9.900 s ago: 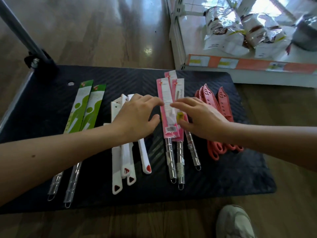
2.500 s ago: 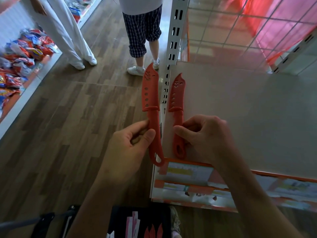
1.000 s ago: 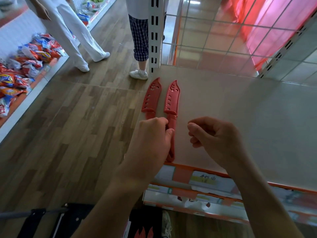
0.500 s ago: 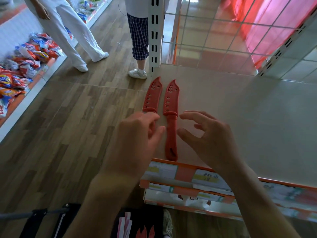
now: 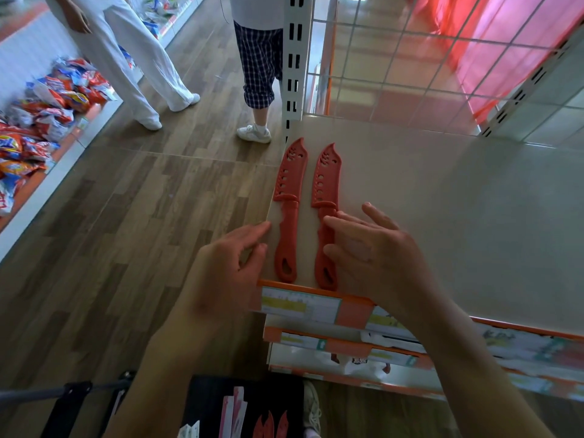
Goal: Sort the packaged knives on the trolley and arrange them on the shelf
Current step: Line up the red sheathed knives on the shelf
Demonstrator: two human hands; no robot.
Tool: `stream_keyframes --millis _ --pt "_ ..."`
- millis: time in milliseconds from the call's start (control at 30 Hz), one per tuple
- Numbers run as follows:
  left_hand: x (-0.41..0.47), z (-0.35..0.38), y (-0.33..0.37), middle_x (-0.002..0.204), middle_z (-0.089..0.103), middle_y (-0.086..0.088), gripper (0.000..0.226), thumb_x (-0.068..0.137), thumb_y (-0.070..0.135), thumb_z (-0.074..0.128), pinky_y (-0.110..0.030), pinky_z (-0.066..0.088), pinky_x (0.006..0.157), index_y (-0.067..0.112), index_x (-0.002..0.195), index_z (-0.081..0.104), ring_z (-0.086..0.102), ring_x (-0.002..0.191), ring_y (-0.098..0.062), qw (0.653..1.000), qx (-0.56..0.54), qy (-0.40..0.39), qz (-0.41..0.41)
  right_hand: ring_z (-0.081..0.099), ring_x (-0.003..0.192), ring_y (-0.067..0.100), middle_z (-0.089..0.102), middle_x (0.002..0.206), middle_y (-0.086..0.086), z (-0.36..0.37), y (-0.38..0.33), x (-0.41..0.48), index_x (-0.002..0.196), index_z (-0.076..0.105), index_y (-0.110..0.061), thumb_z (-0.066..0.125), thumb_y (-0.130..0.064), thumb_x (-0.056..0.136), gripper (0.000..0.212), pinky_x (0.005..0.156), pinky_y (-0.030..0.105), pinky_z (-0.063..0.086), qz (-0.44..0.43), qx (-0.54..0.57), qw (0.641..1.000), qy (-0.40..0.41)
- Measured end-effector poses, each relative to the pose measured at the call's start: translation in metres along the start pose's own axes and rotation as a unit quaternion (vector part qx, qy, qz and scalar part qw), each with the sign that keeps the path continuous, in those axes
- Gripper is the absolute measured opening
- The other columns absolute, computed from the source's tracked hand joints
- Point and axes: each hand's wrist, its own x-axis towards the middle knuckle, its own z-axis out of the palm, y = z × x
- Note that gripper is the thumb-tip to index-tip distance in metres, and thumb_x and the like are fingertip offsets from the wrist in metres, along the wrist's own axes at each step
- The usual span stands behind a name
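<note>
Two red sheathed knives lie side by side at the left end of the beige shelf (image 5: 442, 200), tips pointing away from me. The left knife (image 5: 289, 210) lies right along the shelf's left edge. The right knife (image 5: 325, 213) lies a little further in. My left hand (image 5: 227, 273) hovers with relaxed fingers just left of the left knife's handle, holding nothing. My right hand (image 5: 373, 251) has its fingers spread, with fingertips touching the right knife's handle. Below, the black trolley (image 5: 202, 406) carries more pink-packaged and red knives (image 5: 271, 425).
A white slotted upright (image 5: 292, 58) stands at the shelf's back left corner, with a wire grid panel (image 5: 410, 52) behind the shelf. Two people stand in the aisle: white trousers (image 5: 126, 58) and checked shorts (image 5: 260, 67). Snack packets (image 5: 38, 121) lie on a low shelf at left.
Both hands have let go of the two red knives, which now lie flat on the shelf. The fingers have straightened and drawn slightly apart; the knives sit a bit further apart than a second ago.
</note>
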Motion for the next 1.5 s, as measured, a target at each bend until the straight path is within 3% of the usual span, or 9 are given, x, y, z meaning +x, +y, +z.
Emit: stream_keyframes --millis 233,533,600,733,833,1000,1233,1367,1500 --pt "0.001 0.000 0.001 0.130 0.055 -0.003 0.039 0.089 0.004 0.052 -0.030 0.045 0.098 0.006 0.128 0.051 0.047 0.112 -0.003 1.000 -0.008 0.006 -0.012 0.019 0.141 0.010 0.048 0.138 -0.009 -0.001 -0.007 0.002 0.129 0.053 -0.030 0.062 -0.031 0.085 0.044 0.107 0.020 0.020 0.023 0.003 1.000 -0.015" --pt "0.002 0.001 0.000 0.131 0.055 -0.005 0.039 0.090 0.004 0.051 -0.038 0.047 0.098 0.008 0.129 0.051 0.052 0.116 -0.011 0.999 -0.029 0.003 -0.024 0.024 0.140 0.013 0.047 0.137 -0.013 0.000 -0.016 0.003 0.130 0.051 -0.029 0.061 -0.031 0.086 0.045 0.108 0.022 0.022 0.040 0.010 0.999 -0.018" --pt "0.002 0.000 0.001 0.131 0.055 -0.006 0.039 0.090 0.005 0.051 -0.038 0.048 0.098 0.008 0.129 0.050 0.052 0.114 -0.010 0.999 -0.029 0.002 -0.021 0.027 0.139 0.017 0.047 0.132 -0.015 -0.001 -0.019 0.001 0.131 0.051 -0.027 0.062 -0.032 0.085 0.047 0.109 0.026 0.022 0.048 0.010 0.999 -0.008" --pt "-0.004 -0.004 0.002 0.129 0.054 -0.007 0.043 0.091 0.012 0.050 -0.039 0.050 0.090 0.011 0.134 0.046 0.052 0.107 -0.011 0.998 -0.043 0.024 -0.028 0.029 0.138 0.023 0.048 0.139 -0.003 -0.001 -0.030 -0.009 0.132 0.050 -0.023 0.060 -0.035 0.086 0.049 0.114 0.043 0.022 0.049 -0.010 0.999 0.010" --pt "-0.017 -0.014 0.005 0.132 0.052 -0.004 0.046 0.091 0.024 0.051 -0.047 0.049 0.090 0.017 0.136 0.043 0.052 0.109 -0.014 0.997 -0.057 0.032 -0.044 0.025 0.140 0.021 0.042 0.144 -0.004 0.002 -0.042 -0.019 0.135 0.046 -0.023 0.057 -0.037 0.087 0.051 0.115 0.041 0.019 0.051 -0.027 0.998 -0.002" --pt "-0.062 -0.048 0.010 0.127 0.047 0.009 0.050 0.092 0.029 0.050 -0.030 0.042 0.096 0.030 0.140 0.035 0.047 0.110 -0.007 0.999 -0.021 -0.016 -0.020 0.019 0.141 0.012 0.035 0.148 -0.010 0.014 -0.068 -0.054 0.137 0.041 -0.031 0.052 -0.043 0.089 0.050 0.114 0.029 0.015 0.065 -0.043 0.997 0.001" --pt "-0.127 -0.074 -0.014 0.140 0.044 -0.001 0.051 0.093 0.029 0.050 -0.032 0.036 0.101 0.025 0.141 0.034 0.045 0.123 -0.022 0.996 0.058 -0.045 0.053 0.021 0.141 0.012 0.037 0.146 -0.010 0.057 -0.109 -0.134 0.137 0.042 -0.029 0.055 -0.039 0.088 0.051 0.114 0.030 0.016 0.109 -0.011 0.993 0.047" --pt "-0.155 -0.069 -0.034 0.147 0.036 0.000 0.053 0.092 0.028 0.051 -0.019 0.019 0.101 0.022 0.141 0.034 0.032 0.134 -0.016 0.991 0.082 -0.068 0.082 0.019 0.141 0.013 0.032 0.149 -0.006 0.080 -0.122 -0.172 0.138 0.039 -0.029 0.055 -0.037 0.088 0.053 0.117 0.038 0.020 0.154 0.006 0.987 0.033" --pt "-0.182 -0.065 -0.042 0.146 0.037 0.002 0.054 0.092 0.031 0.050 -0.014 0.016 0.094 0.021 0.142 0.033 0.032 0.134 -0.016 0.985 0.093 -0.105 0.102 0.027 0.139 0.017 0.037 0.147 -0.001 0.091 -0.125 -0.200 0.137 0.044 -0.024 0.057 -0.036 0.088 0.052 0.114 0.037 0.026 0.169 -0.011 0.984 0.048"
